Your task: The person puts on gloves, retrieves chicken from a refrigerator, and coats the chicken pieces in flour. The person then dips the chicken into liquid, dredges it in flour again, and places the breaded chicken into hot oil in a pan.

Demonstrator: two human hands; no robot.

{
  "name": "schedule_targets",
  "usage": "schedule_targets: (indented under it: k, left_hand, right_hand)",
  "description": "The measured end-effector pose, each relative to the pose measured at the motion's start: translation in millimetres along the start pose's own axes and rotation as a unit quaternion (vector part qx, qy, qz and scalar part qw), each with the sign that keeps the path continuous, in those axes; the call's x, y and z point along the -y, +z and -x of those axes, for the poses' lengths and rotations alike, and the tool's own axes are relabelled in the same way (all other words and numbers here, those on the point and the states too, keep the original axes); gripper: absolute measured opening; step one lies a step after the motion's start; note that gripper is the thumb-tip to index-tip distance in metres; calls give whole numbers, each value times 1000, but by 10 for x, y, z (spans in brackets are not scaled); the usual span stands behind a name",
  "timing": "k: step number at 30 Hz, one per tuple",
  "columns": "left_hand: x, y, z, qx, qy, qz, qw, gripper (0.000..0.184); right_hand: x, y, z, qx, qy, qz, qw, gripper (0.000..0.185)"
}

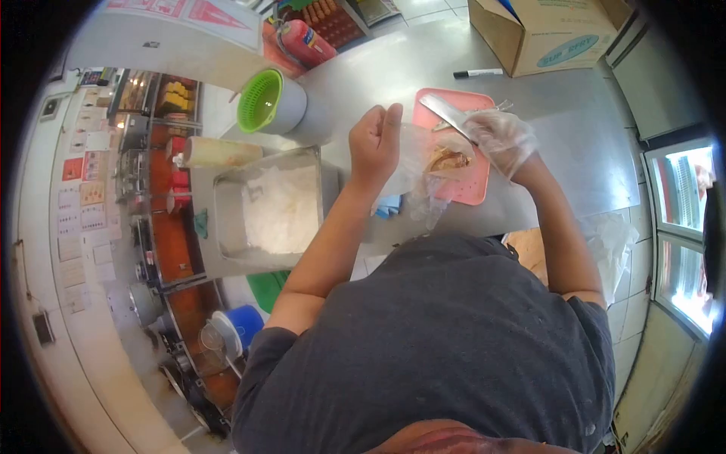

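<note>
Over the pink board, a gloved right hand at the knife

On the metal worktop, the pink board lies in front of the torso, probably to keep the brown food off the metal. That food sits on the board amid clear plastic, which spills over the near edge; whether it is a bag or loose film, I cannot tell.

The right hand, in a see-through glove, has its fingers curled at the near end of the knife, apparently around the hidden handle. The blade slants away from the body over the board, a hold that seems meant to point it clear of the torso. The glove likely keeps skin off the food.

The left hand is bare, fingers folded in and thumb raised, just beside the plastic; whether it pinches an edge is unclear.

Left of it, a rectangular steel basin shows something whitish inside, perhaps powder. Farther off, a green basket sits in a pale bucket. An open cardboard box stands beyond the black marker; its contents are hidden.
</note>
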State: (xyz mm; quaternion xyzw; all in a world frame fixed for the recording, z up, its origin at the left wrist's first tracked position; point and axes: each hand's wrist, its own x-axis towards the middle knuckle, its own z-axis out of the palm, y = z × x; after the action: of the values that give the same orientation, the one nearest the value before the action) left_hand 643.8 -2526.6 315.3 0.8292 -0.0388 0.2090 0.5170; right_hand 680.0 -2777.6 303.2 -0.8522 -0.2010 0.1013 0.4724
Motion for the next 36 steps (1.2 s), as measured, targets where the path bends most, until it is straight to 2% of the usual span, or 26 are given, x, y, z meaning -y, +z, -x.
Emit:
schedule_targets:
  k: [1, 3, 4, 5, 6, 7, 8, 10, 12, 13, 15, 19, 21, 22, 24, 25, 27, 29, 36]
  left_hand:
    - [-4, 34, 33, -1, -4, 4, 1000, 51]
    - [-31, 120, 55, 26, 12, -3, 1000, 51]
    - [-52, 151, 72, 26, 12, 2, 1000, 51]
    - [-72, 169, 95, 39, 15, -8, 999, 51]
    - [-89, 178, 112, 52, 16, -20, 998, 51]
    - [-104, 182, 121, 52, 15, -19, 998, 51]
    - [-119, 182, 135, 58, 32, -34, 997, 51]
    - [-132, 173, 170, 64, 44, -52, 996, 51]
    - [-138, 199, 195, 78, 42, -60, 994, 48]
    - [-115, 232, 206, 78, 41, -60, 994, 48]
    - [-53, 309, 229, 76, 49, -36, 995, 50]
    - [-51, 369, 284, 120, 24, -51, 991, 48]
    - [-67, 403, 293, 127, 32, -34, 991, 47]
    - [-72, 429, 303, 130, 32, -34, 990, 47]
    - [-88, 479, 336, 153, 37, -34, 987, 45]
    - [-105, 487, 360, 157, 37, -34, 986, 45]
    - [-147, 536, 353, 183, 64, -39, 980, 43]
    - [-193, 575, 320, 185, 63, -35, 980, 43]
    - [-119, 676, 379, 197, 78, -46, 976, 41]
  right_hand:
    - [87, 63, 3, 3, 4, 4, 1000, 23]
    - [217, 133, 3, 192, -130, 112, 966, 18]
    - [204, 249, -40, 192, -127, 117, 966, 18]
    - [114, 444, -114, 280, -151, 272, 908, 18]
    - [34, 580, -144, 359, -169, 416, 818, 20]
    - [-6, 623, -99, 360, -169, 416, 818, 20]
    - [-38, 660, -27, 329, -128, 381, 855, 16]
    - [-162, 856, -2, 301, -89, 341, 886, 14]
    - [-376, 1133, -49, 306, -46, 224, 924, 12]
    - [-426, 1160, 5, 307, -46, 224, 924, 12]
    - [-561, 1143, 170, 184, -159, 221, 944, 16]
    - [-1025, 1386, 171, 153, -158, 147, 964, 18]
    - [-792, 1095, 279, 250, -93, 288, 920, 22]
    - [-639, 973, 339, 249, -90, 287, 921, 22]
    - [-388, 826, 436, 237, 11, 308, 921, 28]
    - [-497, 911, 451, 236, 14, 306, 922, 28]
    - [-809, 1097, 442, 160, -127, 316, 926, 30]
    - [-413, 852, 420, 167, -110, 309, 930, 30]
    - [-444, 778, 514, 211, 1, 234, 949, 29]
